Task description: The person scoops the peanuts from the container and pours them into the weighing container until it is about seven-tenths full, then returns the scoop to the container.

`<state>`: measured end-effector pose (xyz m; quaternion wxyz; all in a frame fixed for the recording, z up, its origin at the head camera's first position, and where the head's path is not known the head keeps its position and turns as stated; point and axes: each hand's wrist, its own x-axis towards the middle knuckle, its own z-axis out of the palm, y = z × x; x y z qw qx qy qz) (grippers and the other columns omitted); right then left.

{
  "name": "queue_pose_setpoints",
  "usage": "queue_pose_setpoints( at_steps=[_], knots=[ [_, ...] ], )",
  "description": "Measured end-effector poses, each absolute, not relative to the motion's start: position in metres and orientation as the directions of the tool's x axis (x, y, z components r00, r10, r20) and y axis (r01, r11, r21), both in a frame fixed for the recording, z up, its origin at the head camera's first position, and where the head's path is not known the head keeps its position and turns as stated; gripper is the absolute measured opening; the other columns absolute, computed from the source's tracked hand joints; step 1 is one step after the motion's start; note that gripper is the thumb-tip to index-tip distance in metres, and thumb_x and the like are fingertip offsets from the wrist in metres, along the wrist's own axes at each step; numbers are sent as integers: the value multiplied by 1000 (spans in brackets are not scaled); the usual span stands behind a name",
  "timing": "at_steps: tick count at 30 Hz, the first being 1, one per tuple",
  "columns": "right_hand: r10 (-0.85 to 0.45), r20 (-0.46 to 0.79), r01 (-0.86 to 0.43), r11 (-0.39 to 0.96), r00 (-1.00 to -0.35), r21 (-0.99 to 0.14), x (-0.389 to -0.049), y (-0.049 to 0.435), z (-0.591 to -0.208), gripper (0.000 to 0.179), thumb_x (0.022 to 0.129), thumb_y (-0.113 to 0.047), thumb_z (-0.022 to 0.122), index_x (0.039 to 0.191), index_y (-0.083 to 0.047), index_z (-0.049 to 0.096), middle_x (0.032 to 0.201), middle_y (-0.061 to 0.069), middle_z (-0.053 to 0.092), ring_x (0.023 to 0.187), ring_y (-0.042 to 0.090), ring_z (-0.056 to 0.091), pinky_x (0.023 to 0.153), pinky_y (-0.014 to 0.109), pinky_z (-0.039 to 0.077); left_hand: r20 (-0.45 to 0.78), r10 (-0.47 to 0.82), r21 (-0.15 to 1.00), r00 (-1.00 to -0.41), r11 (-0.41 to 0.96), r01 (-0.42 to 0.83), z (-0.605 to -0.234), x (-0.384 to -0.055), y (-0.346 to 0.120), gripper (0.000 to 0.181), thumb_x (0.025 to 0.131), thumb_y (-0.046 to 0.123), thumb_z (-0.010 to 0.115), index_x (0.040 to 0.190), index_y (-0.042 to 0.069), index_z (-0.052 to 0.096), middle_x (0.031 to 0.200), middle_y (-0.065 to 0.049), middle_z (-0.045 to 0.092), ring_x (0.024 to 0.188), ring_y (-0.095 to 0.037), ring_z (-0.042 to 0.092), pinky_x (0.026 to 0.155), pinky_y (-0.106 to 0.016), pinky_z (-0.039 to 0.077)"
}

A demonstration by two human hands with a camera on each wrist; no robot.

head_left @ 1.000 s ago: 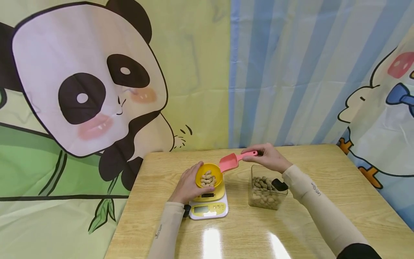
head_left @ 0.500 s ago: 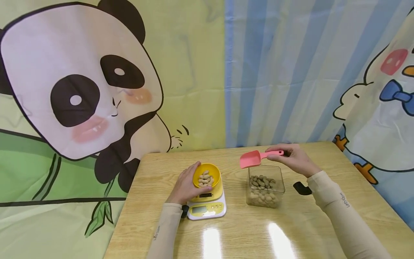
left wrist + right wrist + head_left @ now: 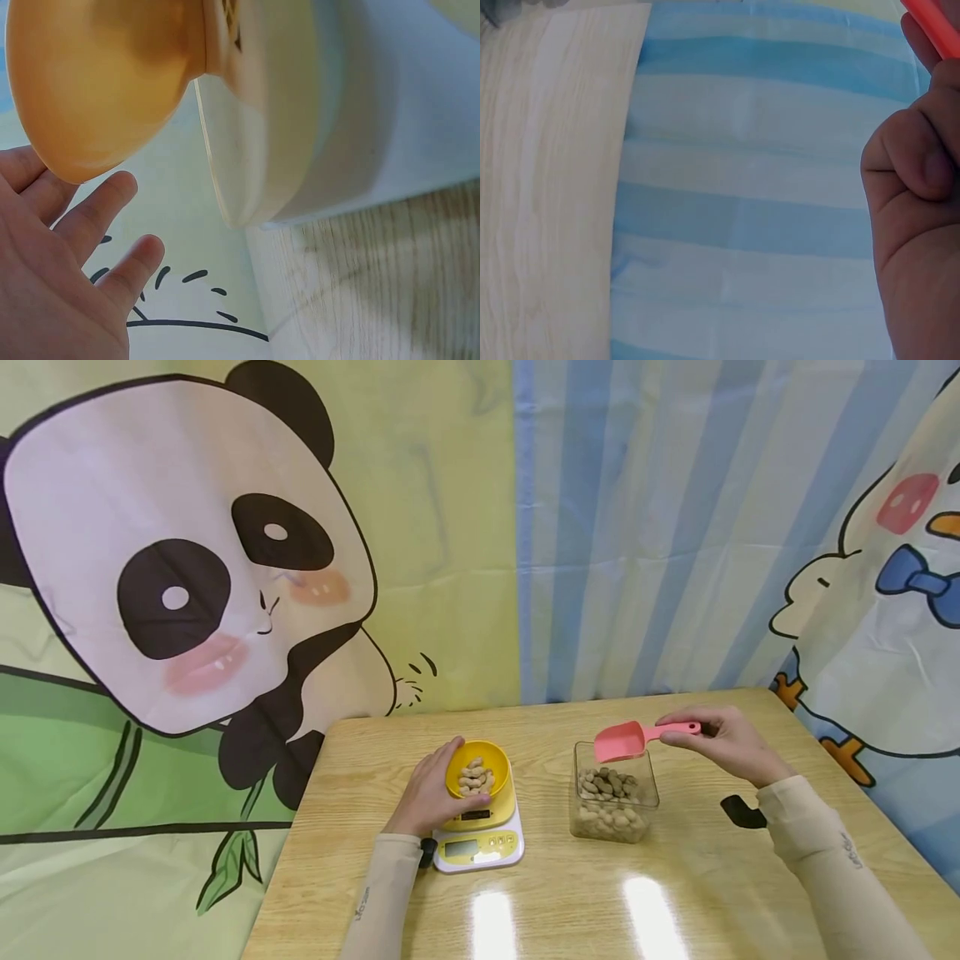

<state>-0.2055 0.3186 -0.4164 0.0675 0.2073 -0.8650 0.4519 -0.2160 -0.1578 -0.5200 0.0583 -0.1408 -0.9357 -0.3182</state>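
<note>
My left hand [image 3: 429,793] holds the side of a yellow bowl [image 3: 499,758], thumb along its near rim and fingers at its left. Unshelled peanuts [image 3: 476,777] lie in it. In the left wrist view, the outside of the orange-looking bowl [image 3: 105,82] rises over the scale, two fingers standing off from it. Beneath it is a yellow-and-white kitchen scale [image 3: 480,850]. My right hand [image 3: 723,743] pinches the handle of a pink scoop [image 3: 618,742], whose pan overlaps the back of a clear container [image 3: 611,837] of peanuts [image 3: 607,785].
A wooden table [image 3: 555,910] bears the scale and the container, which stand apart with bare wood between them. Behind its far edge hangs a cloth backdrop [image 3: 630,568] printed with a panda and a duck.
My right hand has carried the pink scoop rightward, away from the bowl's rim to the container. The left hand has stayed at the bowl. The head view has shifted a little.
</note>
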Motion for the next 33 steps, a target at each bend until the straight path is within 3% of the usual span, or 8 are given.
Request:
queue_pose_setpoints(
  at_steps=[19,24,29,33],
  knots=[
    [-321,235,-381,542,-918,-749,-194,335,-435,25,95,-19,74,119,-13,74,85,4,68,55,14,47,47,30,45,182,209,584,-961,763,276,-514,-212,-156,115,67,72,82,160,42,22,162,5,34,147,-30,33,117,-59,30],
    [-338,241,-403,580,-910,-708,-195,332,-429,23,94,-24,75,117,-18,76,76,3,61,54,13,43,47,29,41,238,255,567,-937,747,347,-500,-217,-144,115,67,77,78,160,43,20,165,5,28,149,-27,29,120,-57,23],
    [-364,237,-421,596,-901,-683,-197,329,-424,23,94,-26,76,115,-20,76,85,0,67,61,14,52,52,29,46,293,349,537,-890,711,455,-488,-223,-122,117,67,85,69,162,37,20,165,4,30,150,-22,28,122,-51,21],
    [-398,222,-437,609,-890,-662,-198,327,-421,24,93,-27,76,116,-20,76,93,-3,71,65,14,58,56,28,50,269,416,525,-869,692,494,-486,-221,-99,117,68,89,64,162,37,16,166,4,25,151,-24,26,122,-51,23]
  ],
)
